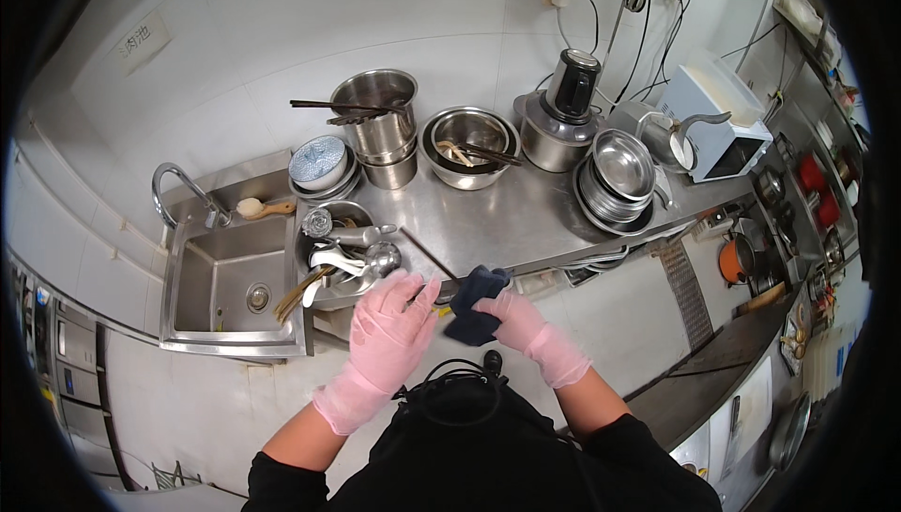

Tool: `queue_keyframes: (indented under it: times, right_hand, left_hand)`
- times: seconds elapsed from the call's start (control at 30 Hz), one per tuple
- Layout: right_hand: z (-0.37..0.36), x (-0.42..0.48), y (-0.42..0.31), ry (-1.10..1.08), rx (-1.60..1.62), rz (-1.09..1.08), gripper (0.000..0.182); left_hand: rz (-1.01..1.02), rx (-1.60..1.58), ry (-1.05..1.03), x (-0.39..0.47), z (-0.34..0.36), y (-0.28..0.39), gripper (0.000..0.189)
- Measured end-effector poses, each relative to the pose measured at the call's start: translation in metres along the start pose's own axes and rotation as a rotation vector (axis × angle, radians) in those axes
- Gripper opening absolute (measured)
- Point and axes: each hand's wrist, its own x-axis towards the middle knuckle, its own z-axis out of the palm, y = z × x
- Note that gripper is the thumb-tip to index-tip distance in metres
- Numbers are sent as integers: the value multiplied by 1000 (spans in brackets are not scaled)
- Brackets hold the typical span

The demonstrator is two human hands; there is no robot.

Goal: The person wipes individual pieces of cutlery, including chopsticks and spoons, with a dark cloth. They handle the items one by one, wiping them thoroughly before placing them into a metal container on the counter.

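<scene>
My right hand [517,322], in a pink glove, grips a folded dark blue cloth [479,304]. A dark chopstick [428,254] sticks out of the cloth toward the upper left; its lower end is hidden in the folds. My left hand [391,329], also gloved in pink, is just left of the cloth with its fingers slightly bent and apart. Nothing shows in it, though its palm side is hidden. Just beyond it, on the counter, stands a metal basin [341,287] with a ladle [383,258], white spoons [336,256], a steel-wool scrubber [317,222] and several light chopsticks [299,295].
A steel sink [232,287] with a faucet [172,177] and a brush [266,208] is at left. Along the steel counter [450,230] stand bowls [318,162], a tall pot [380,133] with chopsticks across it, nested basins [470,146], a food grinder [563,118] and stacked metal bowls [619,177].
</scene>
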Motion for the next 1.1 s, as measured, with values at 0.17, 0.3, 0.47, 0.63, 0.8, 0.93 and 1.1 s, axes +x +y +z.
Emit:
queue_keyframes:
  times: [0.17,0.3,0.47,0.63,0.8,0.93,1.1]
  right_hand:
    - [-13,-8,9,-86,-130,-117,37]
    - [-44,-3,-4,-96,-224,-188,37]
    - [-51,8,4,-101,-214,-307,31]
    - [-54,34,-8,-117,-233,-379,22]
    - [-44,49,2,-58,-117,-479,19]
    - [-54,57,21,30,-156,-531,33]
    - [-79,53,70,125,-120,-277,31]
  left_hand:
    - [92,177,-154,17,12,-13,56]
    - [86,188,-120,23,12,-16,54]
    - [54,309,-178,35,2,-15,19]
    - [42,293,-167,36,-3,-10,14]
    - [-5,375,-164,28,-5,-11,16]
    - [-150,390,-222,20,-18,-6,17]
    - [-342,220,-29,6,-41,-23,14]
